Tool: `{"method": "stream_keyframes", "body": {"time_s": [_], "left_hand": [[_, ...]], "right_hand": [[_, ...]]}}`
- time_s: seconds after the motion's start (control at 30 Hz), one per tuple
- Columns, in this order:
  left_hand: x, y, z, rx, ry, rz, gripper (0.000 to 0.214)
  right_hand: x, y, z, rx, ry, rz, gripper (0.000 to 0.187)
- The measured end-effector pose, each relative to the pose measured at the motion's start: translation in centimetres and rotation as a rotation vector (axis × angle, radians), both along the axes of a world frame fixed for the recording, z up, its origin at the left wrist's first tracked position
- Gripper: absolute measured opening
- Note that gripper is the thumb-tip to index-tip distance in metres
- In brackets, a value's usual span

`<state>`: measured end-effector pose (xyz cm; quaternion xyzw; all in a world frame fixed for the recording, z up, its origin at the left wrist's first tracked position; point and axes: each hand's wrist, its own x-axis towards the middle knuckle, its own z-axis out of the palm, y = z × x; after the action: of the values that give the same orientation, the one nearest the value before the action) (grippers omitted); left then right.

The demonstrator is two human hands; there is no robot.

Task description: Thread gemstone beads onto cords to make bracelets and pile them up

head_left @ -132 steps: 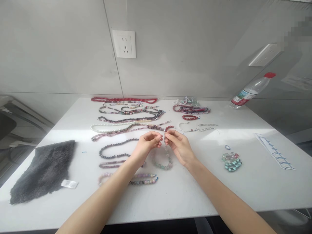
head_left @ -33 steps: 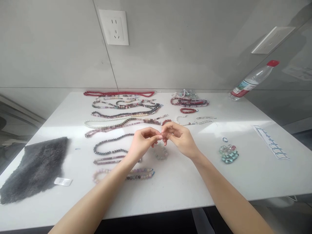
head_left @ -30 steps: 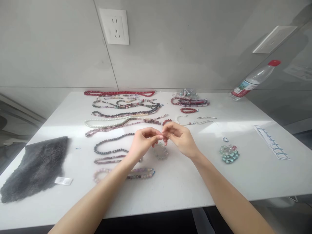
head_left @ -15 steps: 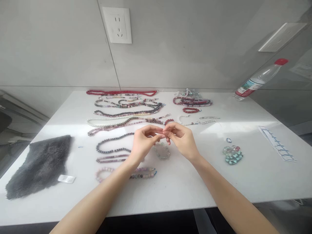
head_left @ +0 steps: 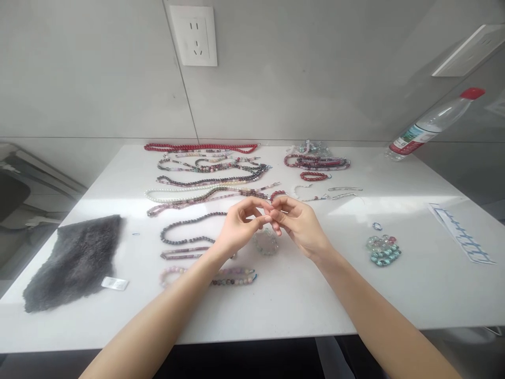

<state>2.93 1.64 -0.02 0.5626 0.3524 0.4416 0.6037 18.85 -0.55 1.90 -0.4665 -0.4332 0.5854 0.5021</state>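
1. Left hand point(head_left: 236, 229) and right hand point(head_left: 302, 223), slightly apart earlier, now meet at the fingertips. Both pinch the pale bead bracelet point(head_left: 266, 243), which hangs just beneath them, bunched smaller than before.
2. Bead strands point(head_left: 205, 195) lie beyond the hands, and a turquoise bead pile point(head_left: 383, 250) lies well right of them.

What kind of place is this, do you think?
Probably a small jewellery-making worktable indoors: many bead strands lie in rows on the white table against a tiled wall, and the left hand and right hand pinch a pale bead bracelet.
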Motion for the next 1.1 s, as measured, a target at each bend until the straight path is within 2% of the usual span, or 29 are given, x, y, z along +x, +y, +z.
{"method": "stream_keyframes", "body": {"time_s": [0.13,0.23,0.47,0.57,0.67,0.73,0.8,0.87,1.0,1.1], "left_hand": [[0.0,0.0,0.2,0.009,-0.052,-0.114,0.019],[0.1,-0.2,0.6,-0.045,-0.053,-0.148,0.023],[-0.4,-0.1,0.2,-0.290,-0.124,-0.109,0.025],[-0.7,0.2,-0.1,-0.391,-0.180,-0.142,0.024],[-0.9,0.5,-0.5,-0.444,-0.244,-0.158,0.022],[-0.9,0.6,-0.7,-0.442,-0.252,-0.121,0.023],[-0.9,0.6,-0.8,-0.377,-0.201,-0.053,0.023],[-0.8,0.4,-0.5,-0.231,-0.098,0.023,0.020],[-0.8,-0.1,0.1,0.203,0.093,0.174,0.011],[-0.8,-0.3,0.1,0.479,0.225,0.243,0.014]], "right_hand": [[0.0,0.0,0.0,-0.002,0.020,0.002,0.032],[0.1,0.1,-0.1,0.014,0.032,-0.020,0.029],[0.1,0.2,-0.3,0.097,0.000,-0.040,0.025],[0.1,0.2,-0.3,0.136,-0.044,-0.009,0.022],[0.1,0.1,-0.2,0.176,-0.083,0.023,0.021],[0.0,0.0,-0.1,0.189,-0.107,0.054,0.021],[0.0,-0.1,0.0,0.200,-0.120,0.064,0.020],[0.0,-0.1,0.1,0.206,-0.110,0.048,0.018],[0.1,0.2,0.1,0.147,-0.055,0.017,0.015],[0.3,0.3,0.0,0.067,-0.029,0.032,0.012]]}}
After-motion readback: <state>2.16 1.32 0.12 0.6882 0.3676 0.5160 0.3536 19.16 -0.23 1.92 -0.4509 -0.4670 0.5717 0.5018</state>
